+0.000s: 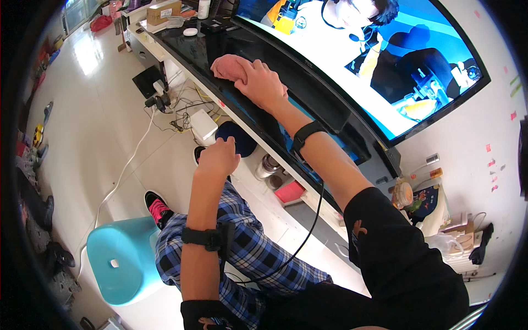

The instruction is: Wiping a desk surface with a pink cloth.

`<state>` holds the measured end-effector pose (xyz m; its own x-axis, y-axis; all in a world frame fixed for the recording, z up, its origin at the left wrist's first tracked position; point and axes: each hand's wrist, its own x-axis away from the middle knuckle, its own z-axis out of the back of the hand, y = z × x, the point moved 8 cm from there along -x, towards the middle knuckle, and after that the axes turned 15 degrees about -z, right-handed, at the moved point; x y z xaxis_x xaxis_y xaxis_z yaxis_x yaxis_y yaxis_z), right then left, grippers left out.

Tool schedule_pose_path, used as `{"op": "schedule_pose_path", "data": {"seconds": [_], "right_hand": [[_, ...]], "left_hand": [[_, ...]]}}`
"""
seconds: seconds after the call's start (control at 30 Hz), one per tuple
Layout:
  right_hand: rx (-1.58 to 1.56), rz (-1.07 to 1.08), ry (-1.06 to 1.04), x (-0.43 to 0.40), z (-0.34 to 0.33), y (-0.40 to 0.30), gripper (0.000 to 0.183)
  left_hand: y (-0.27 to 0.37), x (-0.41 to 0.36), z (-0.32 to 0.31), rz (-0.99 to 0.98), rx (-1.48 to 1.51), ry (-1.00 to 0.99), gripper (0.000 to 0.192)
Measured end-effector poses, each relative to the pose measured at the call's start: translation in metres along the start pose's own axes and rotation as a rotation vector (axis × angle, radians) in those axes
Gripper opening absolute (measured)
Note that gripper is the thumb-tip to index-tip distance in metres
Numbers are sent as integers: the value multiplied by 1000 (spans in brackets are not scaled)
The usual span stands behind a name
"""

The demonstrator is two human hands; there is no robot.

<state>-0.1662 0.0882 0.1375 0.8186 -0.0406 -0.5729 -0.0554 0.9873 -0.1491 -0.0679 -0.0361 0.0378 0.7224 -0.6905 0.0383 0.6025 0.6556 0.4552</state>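
A folded pink cloth (229, 68) lies bunched on the glossy black top of a TV cabinet (251, 97). My right hand (262, 84) is closed over the cloth and presses it against that surface, hiding part of it. My left hand (217, 157) hangs in front of the cabinet's edge with its fingers curled in. Nothing shows in it, and it touches neither cloth nor cabinet. Each forearm wears a black strap, and a black cable (315, 214) runs below the right arm.
A lit television (379, 53) stands along the cabinet's back. A small white round case (190, 31) and a cardboard box (163, 12) sit at its far end. Below are tangled cords, a white box-shaped device (203, 125) and a metal-lidded jar (268, 166). A turquoise stool (119, 260) stands left.
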Motion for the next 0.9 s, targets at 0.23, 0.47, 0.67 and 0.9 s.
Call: {"op": "schedule_pose_path", "data": {"seconds": [0.23,0.47,0.67,0.9], "right_hand": [[75,-231,35,-5,-6,19,50],[-41,-447,6,9,12,50,45],[-162,-624,4,63,55,89,47],[-185,-979,236,121,101,152,55]], "left_hand": [[0,-1,-3,19,-57,-56,37],[-8,-9,-1,-18,39,20,38],[-24,-27,-16,-54,23,-7,43],[-22,-22,-28,-68,16,-55,44]]}}
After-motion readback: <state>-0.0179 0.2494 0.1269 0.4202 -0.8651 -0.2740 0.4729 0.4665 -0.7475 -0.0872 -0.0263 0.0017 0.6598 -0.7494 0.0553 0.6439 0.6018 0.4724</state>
